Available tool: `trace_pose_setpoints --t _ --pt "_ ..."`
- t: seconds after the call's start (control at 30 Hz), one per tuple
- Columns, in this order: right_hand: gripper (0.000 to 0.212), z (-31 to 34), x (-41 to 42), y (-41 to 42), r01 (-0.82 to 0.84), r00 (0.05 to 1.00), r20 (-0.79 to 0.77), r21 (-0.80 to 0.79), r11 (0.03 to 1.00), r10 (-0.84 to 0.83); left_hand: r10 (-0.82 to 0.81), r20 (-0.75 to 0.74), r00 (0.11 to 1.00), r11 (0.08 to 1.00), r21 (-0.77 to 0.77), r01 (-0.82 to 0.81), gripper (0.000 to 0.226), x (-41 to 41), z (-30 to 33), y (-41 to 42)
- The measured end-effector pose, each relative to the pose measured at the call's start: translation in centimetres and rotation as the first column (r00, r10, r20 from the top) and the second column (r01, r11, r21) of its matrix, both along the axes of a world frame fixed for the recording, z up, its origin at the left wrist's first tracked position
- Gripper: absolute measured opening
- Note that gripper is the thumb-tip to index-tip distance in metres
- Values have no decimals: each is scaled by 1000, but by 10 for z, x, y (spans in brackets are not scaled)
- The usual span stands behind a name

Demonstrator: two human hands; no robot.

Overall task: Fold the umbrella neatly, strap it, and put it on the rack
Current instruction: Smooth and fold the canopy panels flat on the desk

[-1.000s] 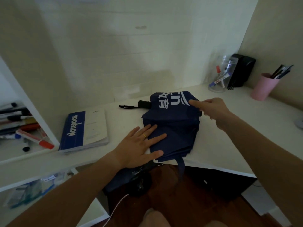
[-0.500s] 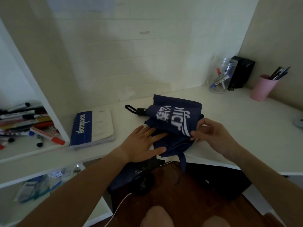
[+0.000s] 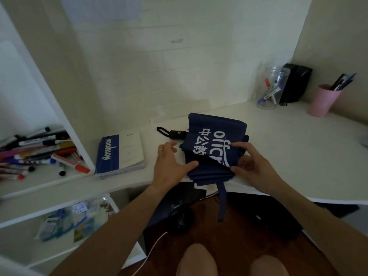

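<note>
A navy folding umbrella (image 3: 214, 136) with white lettering lies on the white desk (image 3: 298, 156), its black handle (image 3: 177, 134) and wrist loop pointing left. Its navy strap (image 3: 222, 202) hangs down over the desk's front edge. My left hand (image 3: 169, 166) presses on the left side of the canopy folds, thumb on the fabric. My right hand (image 3: 251, 164) pinches the lettered fabric panel at its near right edge. A white shelf rack (image 3: 59, 182) stands at the left.
A blue and white notebook (image 3: 121, 154) lies left of the umbrella. Several markers (image 3: 39, 152) litter the left shelf. At the back right stand a clear jar (image 3: 270, 88), a black box (image 3: 294, 84) and a pink pen cup (image 3: 322, 100). A dark bag (image 3: 179, 208) sits under the desk.
My right hand came back from the far edge to the near right, pulling the lettered panel over the folds. My left hand slid from flat on the canopy to its left edge.
</note>
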State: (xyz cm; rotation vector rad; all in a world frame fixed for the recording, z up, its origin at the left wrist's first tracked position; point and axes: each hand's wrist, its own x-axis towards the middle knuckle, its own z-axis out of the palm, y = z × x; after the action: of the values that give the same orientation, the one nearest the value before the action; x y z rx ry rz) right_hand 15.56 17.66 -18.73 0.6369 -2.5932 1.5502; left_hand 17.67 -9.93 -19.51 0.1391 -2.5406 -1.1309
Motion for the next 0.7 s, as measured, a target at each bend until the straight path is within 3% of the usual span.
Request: trace_pose_setpoints --t 0.23,0.33,0.53,0.63,0.7 --pt "24 7 2 2 74 996 -53 -65 995 -78 -52 -51 997 993 -111 46 92 -3 -8 24" --pt "23 12 7 7 59 992 -103 -70 996 -66 -83 -133 988 990 -121 67 81 -1 -12 23" --pt "27 10 11 13 54 981 -188 52 997 -43 -112 -315 943 992 16 123 73 2 -15 25" --pt "26 9 12 11 65 976 -212 66 996 -50 -116 -320 940 988 64 143 85 5 -13 24" --pt "27 8 12 8 87 965 -255 104 991 -58 -160 -296 942 983 44 180 75 5 -12 24"
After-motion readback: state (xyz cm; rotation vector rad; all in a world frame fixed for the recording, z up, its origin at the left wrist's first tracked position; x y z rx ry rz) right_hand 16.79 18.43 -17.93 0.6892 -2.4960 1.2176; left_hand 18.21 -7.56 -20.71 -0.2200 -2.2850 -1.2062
